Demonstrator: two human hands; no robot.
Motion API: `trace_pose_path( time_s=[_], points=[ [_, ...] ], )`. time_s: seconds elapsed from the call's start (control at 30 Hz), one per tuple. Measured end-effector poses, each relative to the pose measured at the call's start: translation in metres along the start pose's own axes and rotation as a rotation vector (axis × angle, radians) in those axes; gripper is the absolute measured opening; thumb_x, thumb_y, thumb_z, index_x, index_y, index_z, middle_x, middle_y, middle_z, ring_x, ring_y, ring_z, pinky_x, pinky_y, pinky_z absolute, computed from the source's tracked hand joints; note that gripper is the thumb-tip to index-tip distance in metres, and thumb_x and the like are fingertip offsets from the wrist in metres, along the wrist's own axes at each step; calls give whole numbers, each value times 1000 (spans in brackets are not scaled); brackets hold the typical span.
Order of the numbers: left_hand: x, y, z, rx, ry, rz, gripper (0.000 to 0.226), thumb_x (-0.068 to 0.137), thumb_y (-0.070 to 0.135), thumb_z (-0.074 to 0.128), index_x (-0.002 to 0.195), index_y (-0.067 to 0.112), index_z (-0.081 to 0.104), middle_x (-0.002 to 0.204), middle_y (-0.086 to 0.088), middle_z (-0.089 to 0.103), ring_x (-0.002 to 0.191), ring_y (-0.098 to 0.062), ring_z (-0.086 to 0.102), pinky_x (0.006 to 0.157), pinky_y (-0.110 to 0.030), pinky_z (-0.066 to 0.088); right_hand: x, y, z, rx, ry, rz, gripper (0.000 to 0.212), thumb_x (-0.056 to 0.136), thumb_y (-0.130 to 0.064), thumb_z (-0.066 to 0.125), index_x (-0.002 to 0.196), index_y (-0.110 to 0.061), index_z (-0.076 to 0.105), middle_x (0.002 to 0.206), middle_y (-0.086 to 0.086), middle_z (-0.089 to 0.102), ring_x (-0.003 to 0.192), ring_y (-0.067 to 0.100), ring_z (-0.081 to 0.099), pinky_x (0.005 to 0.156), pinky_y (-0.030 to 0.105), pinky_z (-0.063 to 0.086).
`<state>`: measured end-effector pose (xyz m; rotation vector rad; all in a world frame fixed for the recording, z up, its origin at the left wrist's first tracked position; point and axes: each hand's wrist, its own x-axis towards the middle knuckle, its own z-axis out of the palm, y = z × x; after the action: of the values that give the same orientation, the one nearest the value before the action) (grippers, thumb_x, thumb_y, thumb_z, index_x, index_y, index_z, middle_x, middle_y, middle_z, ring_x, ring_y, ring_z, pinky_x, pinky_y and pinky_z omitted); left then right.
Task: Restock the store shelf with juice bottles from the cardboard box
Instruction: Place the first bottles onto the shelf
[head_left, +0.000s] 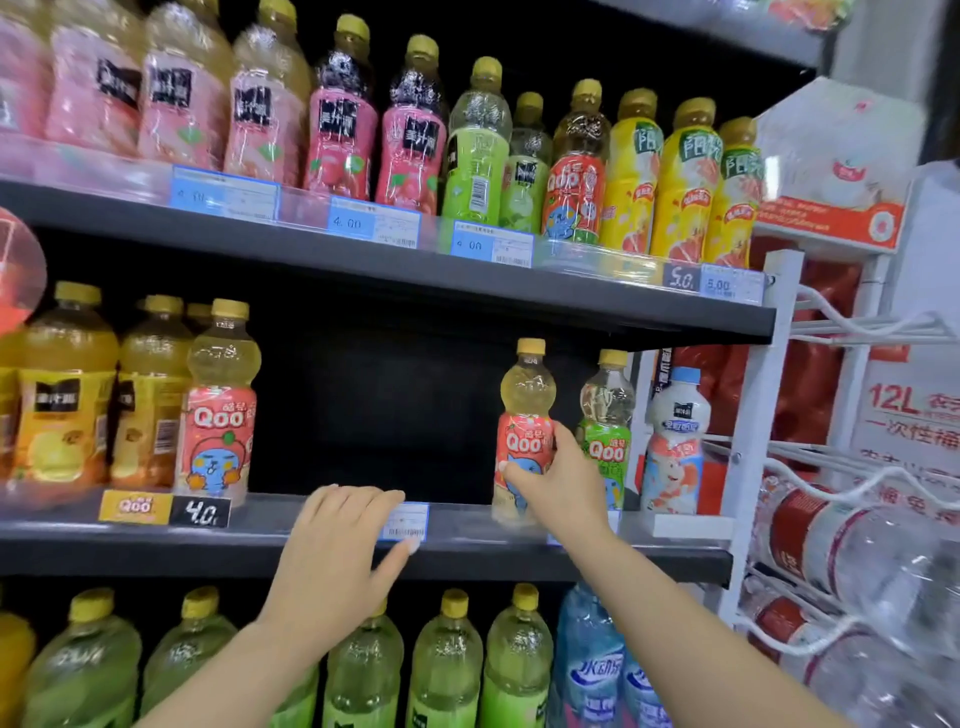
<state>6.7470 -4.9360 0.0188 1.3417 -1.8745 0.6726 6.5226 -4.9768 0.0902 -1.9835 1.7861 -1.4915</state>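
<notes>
A shop: stocked drink shelves (395, 270) with price tags (491, 244) along their edges.

Glossy clear plastic juice bottle (524, 431), matt dark shelf (519, 558), glossy paper price tag (408, 522)

The single head view faces the middle shelf (467, 551) close up, angled slightly upward.

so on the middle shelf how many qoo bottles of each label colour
red-label Qoo bottle: 2
green-label Qoo bottle: 1
total: 3
</notes>
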Motion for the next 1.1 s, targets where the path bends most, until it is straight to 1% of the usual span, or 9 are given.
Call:
trace_pose_path(
  time_s=[0.13, 0.33, 0.47, 0.57, 0.63, 0.77, 0.93, 1.0, 1.1],
  points=[
    [-1, 1, -3, -9, -42, -17, 48, 85, 53, 43, 113, 20, 64, 102, 10, 64, 95, -14, 60, 100, -30, 29, -1, 2, 1, 2, 1, 26, 62, 76, -35, 72, 129, -21, 44, 109, -3, 63, 98, 20, 61, 81, 36, 52],
    [0, 3, -8, 14, -97, -25, 51, 85, 53, 40, 116, 19, 62, 104, 8, 65, 98, -15, 61, 104, -33, 29, -13, -3, -4, -25, -1, 2, 63, 78, -40, 71, 130, -18, 42, 112, -1, 61, 102, 19, 59, 82, 35, 52],
    [-6, 3, -29, 12, -169, -17, 59, 89, 48, 50, 140, 19, 43, 136, 4, 52, 128, -15, 45, 115, -35, 22, -50, -18, -13, 40, 45, -138, 60, 85, -35, 66, 137, -22, 39, 119, -8, 47, 117, 12, 46, 90, 23, 38],
    [-27, 0, -62, 49, -129, -19, 58, 88, 48, 47, 136, 16, 49, 132, 0, 55, 123, -19, 51, 109, -38, 34, -86, -38, -11, 89, -80, -208, 62, 87, -39, 62, 142, -24, 37, 141, -8, 44, 130, 11, 40, 98, 23, 34],
    [-56, -7, -89, 85, -132, -39, 59, 85, 51, 41, 128, 14, 55, 124, -2, 61, 113, -23, 57, 99, -39, 43, -112, -52, 1, 148, -187, -252, 60, 86, -40, 63, 140, -27, 41, 140, -8, 48, 128, 9, 44, 98, 24, 36],
    [-154, -32, -145, 153, -194, -153, 55, 85, 49, 43, 124, 13, 58, 119, -4, 62, 109, -25, 58, 92, -39, 47, -176, -84, 41, 211, -398, -300, 54, 84, -41, 65, 133, -27, 49, 128, -6, 59, 121, 10, 52, 95, 28, 40],
    [-308, -75, -217, 278, -381, -469, 54, 83, 49, 47, 121, 13, 59, 110, -6, 65, 101, -29, 60, 83, -39, 49, -284, -131, 109, 248, -675, -384, 52, 83, -39, 68, 130, -21, 54, 129, 0, 60, 122, 17, 54, 99, 34, 43],
    [-360, -88, -244, 315, -449, -608, 61, 81, 53, 39, 120, 11, 59, 106, -8, 65, 98, -33, 61, 80, -41, 51, -329, -152, 131, 252, -763, -427, 53, 83, -38, 69, 130, -20, 54, 130, 2, 60, 122, 20, 55, 99, 35, 43],
    [-416, -101, -276, 355, -516, -745, 70, 78, 57, 29, 127, 14, 54, 114, -9, 62, 106, -31, 57, 87, -41, 47, -383, -177, 156, 249, -881, -464, 54, 83, -40, 68, 131, -20, 53, 131, 2, 58, 123, 21, 53, 100, 37, 43]
  ],
)
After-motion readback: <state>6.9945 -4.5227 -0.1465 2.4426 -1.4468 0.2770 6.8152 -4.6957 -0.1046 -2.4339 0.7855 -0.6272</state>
